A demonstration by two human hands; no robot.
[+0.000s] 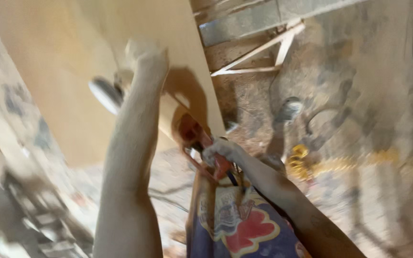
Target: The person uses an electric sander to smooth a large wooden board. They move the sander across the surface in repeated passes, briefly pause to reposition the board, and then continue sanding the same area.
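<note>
Across the upper left of the view: large flat panel (pixel 72 71), pale tan, smooth-faced, sheet-like, tilted so that its long straight edge runs down toward the middle of the frame; surface plain, no markings to be made out through the motion blur. Lower corner ends near the centre, just above the right hand.

Left hand (pixel 142 50): raised high on an outstretched, dust-covered forearm, pressed against the face of the panel near its upper part; shadow of hand and arm cast on the board beside it. Fingers too blurred to tell whether spread flat or curled.

Right hand (pixel 221 150): lower, at the middle of the frame, fingers closed around a red-orange tool (pixel 194 141) with a curved frame-like handle, held right at the panel's lower edge; exact kind of tool not discernible.

Below the hands: blue garment (pixel 244 229) with a red and yellow printed patch, worn by the person.

Background, right: dusty, debris-strewn floor (pixel 359 95); light wooden slats (pixel 259 52) nailed in a triangular frame, well apart from the panel; yellow object (pixel 299 160) on the ground near the right forearm; grey shoe (pixel 288 110) farther off.

Left of the raised arm: rounded whitish object (pixel 103 93), blurred, kind uncertain.
</note>
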